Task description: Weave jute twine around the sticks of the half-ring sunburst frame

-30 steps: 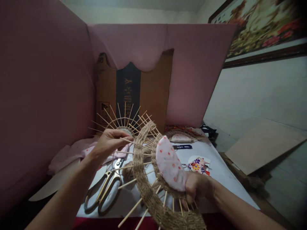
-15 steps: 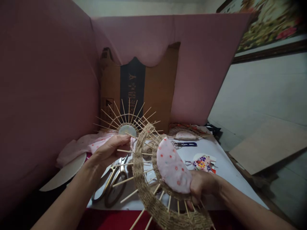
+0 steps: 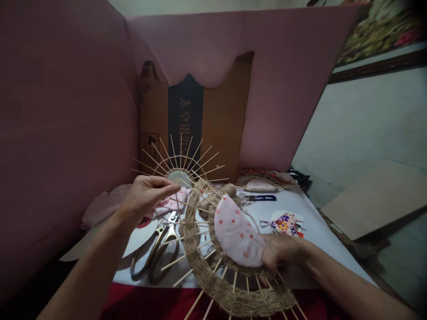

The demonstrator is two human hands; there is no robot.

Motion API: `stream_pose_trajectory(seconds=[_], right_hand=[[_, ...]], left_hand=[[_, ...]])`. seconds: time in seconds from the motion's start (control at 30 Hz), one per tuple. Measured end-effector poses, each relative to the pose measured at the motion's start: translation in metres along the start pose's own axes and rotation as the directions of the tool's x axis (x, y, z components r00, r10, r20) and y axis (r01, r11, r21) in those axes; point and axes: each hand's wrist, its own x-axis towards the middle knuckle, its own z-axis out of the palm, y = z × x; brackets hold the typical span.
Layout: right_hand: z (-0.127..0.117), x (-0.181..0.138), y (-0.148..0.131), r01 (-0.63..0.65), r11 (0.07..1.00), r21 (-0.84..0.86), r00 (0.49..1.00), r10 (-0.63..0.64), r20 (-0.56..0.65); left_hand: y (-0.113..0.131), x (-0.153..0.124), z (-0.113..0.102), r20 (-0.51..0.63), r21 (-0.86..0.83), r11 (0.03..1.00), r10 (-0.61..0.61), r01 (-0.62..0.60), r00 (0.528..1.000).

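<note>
and here is the fan (image 3: 191, 240), up front in the middle, held aloft over the near edge of the white table (image 3: 320, 231), its woven band curving round a spotted pink patch (image 3: 238, 231). the right hand (image 3: 280, 253) has it gripped at the patch's lower right corner, thumb on top, fingers tucked beneath. sticks (image 3: 173, 262) poke out past the band, all along its outer edge!

over to the left hand (image 3: 155, 191): thumb and fingertips pinched together, just beside the fan's upper left edge. whether a fine strand sits between them, i can't tell.

below that hand, the scissors (image 3: 171, 231) lie on the table, blades pointing away, with pink cloth (image 3: 171, 202) bunched just beyond. behind, a second fan (image 3: 180, 178) spreads bare sticks in front of the cardboard (image 3: 220, 115). balls of twine (image 3: 228, 191) sit just behind the held one, a blue tool (image 3: 263, 198) lies to their right, and nearer, the flowered cloth (image 3: 286, 223).
</note>
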Motion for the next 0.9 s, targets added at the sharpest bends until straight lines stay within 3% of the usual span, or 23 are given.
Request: stream_pose_trajectory(seconds=[0.1,0.23,0.33,0.53,0.63,0.73,0.8,0.9], right_hand=[[0.000,0.001,0.001,-0.009,1.000,0.003,1.000,0.009,-0.010],[0.003,0.001,-0.001,0.010,1.000,0.030,1.000,-0.010,0.006],[0.005,0.002,-0.003,0.024,0.999,0.046,1.000,-0.023,-0.018],[0.003,0.003,-0.003,0.053,0.996,0.076,0.998,-0.051,-0.024],[0.003,0.003,-0.002,0.068,0.990,0.124,0.998,-0.067,-0.010],[0.003,0.003,-0.002,0.068,0.989,0.132,0.998,-0.068,-0.008],[0.003,0.002,-0.003,0.052,0.992,0.118,0.998,-0.050,-0.024],[0.004,-0.002,-0.006,0.025,0.996,0.084,1.000,-0.024,-0.019]], left_hand=[[0.002,-0.004,0.004,-0.019,0.307,0.914,0.285,-0.266,0.958],[0.004,-0.011,0.023,0.185,0.609,0.587,0.549,-0.533,0.815],[0.005,-0.014,0.032,0.293,0.694,0.436,0.555,-0.572,0.779],[0.005,-0.012,0.017,0.290,0.778,0.311,0.592,-0.545,0.752],[0.010,-0.011,0.011,0.302,0.830,0.280,0.501,-0.482,0.811],[0.020,-0.008,0.011,0.337,0.816,0.350,0.360,-0.461,0.870],[0.028,-0.004,0.012,0.372,0.768,0.418,0.326,-0.485,0.869],[0.039,0.005,0.012,0.389,0.700,0.461,0.394,-0.545,0.833]])
